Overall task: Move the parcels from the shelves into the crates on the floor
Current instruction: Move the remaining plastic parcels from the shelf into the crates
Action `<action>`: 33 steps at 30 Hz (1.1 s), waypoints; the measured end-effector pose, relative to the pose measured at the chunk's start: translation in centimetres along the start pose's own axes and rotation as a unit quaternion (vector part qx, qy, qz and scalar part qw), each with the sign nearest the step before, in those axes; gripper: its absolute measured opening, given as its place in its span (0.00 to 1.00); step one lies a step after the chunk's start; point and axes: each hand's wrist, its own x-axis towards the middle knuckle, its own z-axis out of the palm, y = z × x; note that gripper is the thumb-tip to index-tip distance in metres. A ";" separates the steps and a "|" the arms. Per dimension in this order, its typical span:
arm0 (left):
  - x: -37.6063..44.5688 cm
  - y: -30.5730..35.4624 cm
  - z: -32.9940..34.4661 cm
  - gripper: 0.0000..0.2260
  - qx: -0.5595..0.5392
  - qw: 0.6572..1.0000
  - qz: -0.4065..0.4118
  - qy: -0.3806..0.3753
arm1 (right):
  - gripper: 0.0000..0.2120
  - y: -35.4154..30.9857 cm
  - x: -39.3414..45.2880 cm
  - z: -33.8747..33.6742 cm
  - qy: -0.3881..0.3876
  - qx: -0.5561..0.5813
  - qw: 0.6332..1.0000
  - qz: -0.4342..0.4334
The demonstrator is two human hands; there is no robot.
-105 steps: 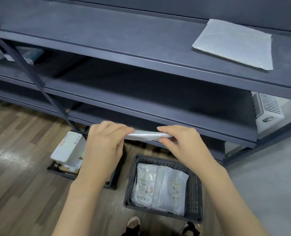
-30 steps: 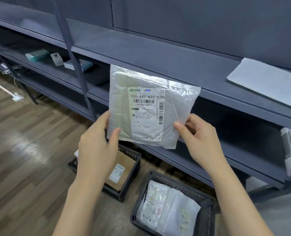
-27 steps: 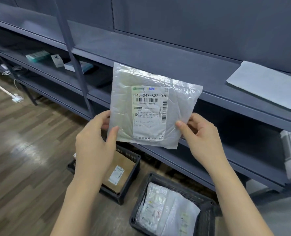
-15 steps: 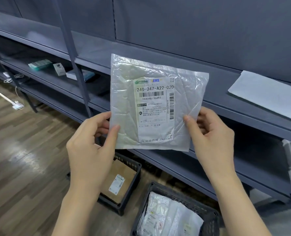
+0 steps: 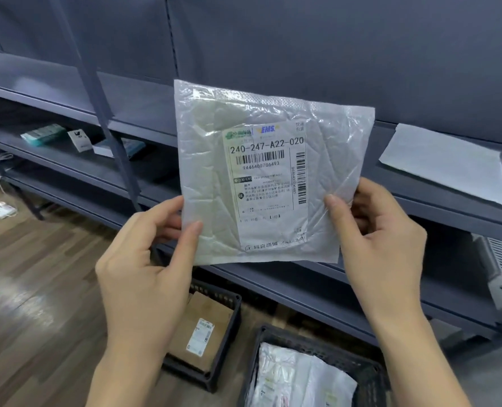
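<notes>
One soft parcel point(image 5: 261, 177) is pinched up high by the left hand point(image 5: 144, 277) and right hand point(image 5: 385, 245). Both crates point(image 5: 232, 315) are partly filled. A flat parcel point(image 5: 446, 165) is left on the shelf point(image 5: 420, 212).

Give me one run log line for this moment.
left hand: holds plastic parcel | right hand: holds it too | label faces camera | crates below

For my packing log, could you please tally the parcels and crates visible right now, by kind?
Plastic mailer held in both hands: 1
Flat mailer on the shelf at right: 1
Small boxes on the left shelf: 3
Cardboard parcel in the left crate: 1
Black crates on the floor: 2
The plastic mailers in the right crate overlap, so no count.
Total: 8
</notes>
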 end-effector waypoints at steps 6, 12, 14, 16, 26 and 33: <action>-1.9 -2.0 3.1 0.12 -0.026 0.993 -0.066 -0.089 | 0.08 4.2 -1.4 -0.9 -0.011 -0.028 0.997 0.074; -9.1 -7.2 10.3 0.15 -0.055 0.946 -0.240 -0.210 | 0.05 14.5 -5.4 -3.2 -0.056 -0.130 0.967 0.210; -12.5 -9.2 12.8 0.15 -0.039 0.922 -0.276 -0.270 | 0.04 18.7 -7.4 -4.4 -0.079 -0.174 0.946 0.262; -16.0 -11.4 15.2 0.15 -0.014 0.892 -0.304 -0.336 | 0.06 22.9 -9.9 -5.8 -0.110 -0.230 0.918 0.303; -35.8 -23.6 21.3 0.25 0.136 0.722 -0.351 -0.581 | 0.13 40.7 -27.2 -8.9 -0.297 -0.279 0.753 0.517; -46.9 -33.4 24.6 0.22 0.176 0.692 -0.302 -0.631 | 0.30 52.7 -36.9 -6.3 -0.320 -0.244 0.732 0.550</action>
